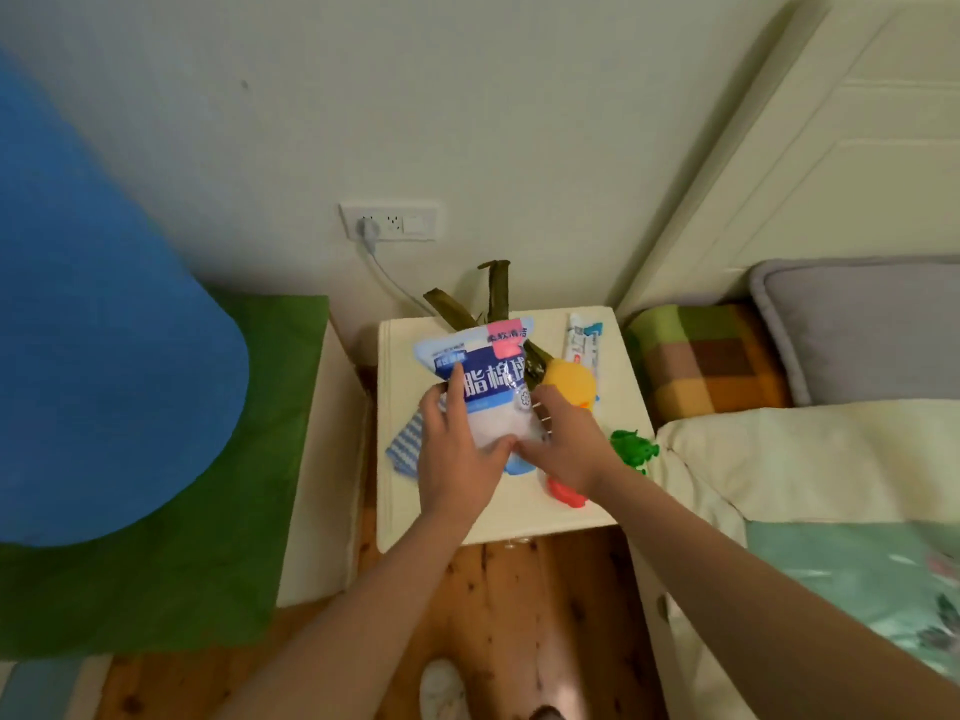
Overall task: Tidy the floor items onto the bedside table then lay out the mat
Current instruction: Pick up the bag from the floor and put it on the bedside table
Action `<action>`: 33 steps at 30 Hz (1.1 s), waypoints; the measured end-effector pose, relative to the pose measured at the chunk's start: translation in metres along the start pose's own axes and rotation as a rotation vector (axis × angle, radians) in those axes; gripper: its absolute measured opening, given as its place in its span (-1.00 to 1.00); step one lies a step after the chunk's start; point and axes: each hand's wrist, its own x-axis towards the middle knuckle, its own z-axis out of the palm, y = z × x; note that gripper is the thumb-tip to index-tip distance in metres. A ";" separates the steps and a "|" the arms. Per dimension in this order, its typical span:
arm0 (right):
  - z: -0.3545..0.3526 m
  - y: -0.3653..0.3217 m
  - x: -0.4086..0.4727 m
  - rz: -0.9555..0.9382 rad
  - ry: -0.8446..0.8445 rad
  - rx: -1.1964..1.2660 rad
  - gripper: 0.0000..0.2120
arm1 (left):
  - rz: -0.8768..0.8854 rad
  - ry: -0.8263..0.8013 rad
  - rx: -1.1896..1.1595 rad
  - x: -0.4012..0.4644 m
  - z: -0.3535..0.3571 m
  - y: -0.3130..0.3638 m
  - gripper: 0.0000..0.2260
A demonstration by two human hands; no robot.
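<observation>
Both forearms reach over the wooden floor (519, 589) to the cream bedside table (519, 517), where the left hand (457, 459) and right hand (566, 449) together clasp a blue-and-white plastic bag of cotton balls (478, 376) above its top. Set it down flat in bare space, I judge, clear of the yellow rubber duck (571, 379), striped cloth (408, 444), white toothpaste tube (584, 337), green toy (631, 449) and red toy (563, 493), so nothing slides off. Large Chinese characters on the bag read roughly 脂棉球; the pink label is too small to read. Left of the table stands the rolled blue mat (104, 330).
</observation>
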 end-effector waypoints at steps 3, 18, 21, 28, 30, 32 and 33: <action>-0.043 -0.013 0.012 -0.016 0.079 -0.016 -0.58 | 0.073 0.027 -0.018 0.024 -0.010 0.041 -0.18; -0.184 0.053 0.066 0.138 0.196 0.113 -0.57 | 0.172 -0.222 0.074 0.106 0.058 0.191 -0.14; -0.175 0.103 0.095 0.197 0.129 0.134 -0.57 | 0.050 -0.268 0.148 0.121 0.112 0.187 -0.15; -0.123 0.200 0.137 0.335 -0.044 0.168 -0.55 | -0.175 -0.397 0.320 0.142 0.212 0.151 -0.18; -0.109 0.224 0.146 0.376 -0.089 0.182 -0.57 | -0.205 -0.420 0.370 0.146 0.239 0.138 -0.17; -0.094 0.243 0.155 0.409 -0.134 0.188 -0.57 | -0.216 -0.450 0.427 0.149 0.259 0.124 -0.17; -0.088 0.250 0.157 0.421 -0.154 0.185 -0.58 | -0.229 -0.461 0.447 0.150 0.267 0.117 -0.17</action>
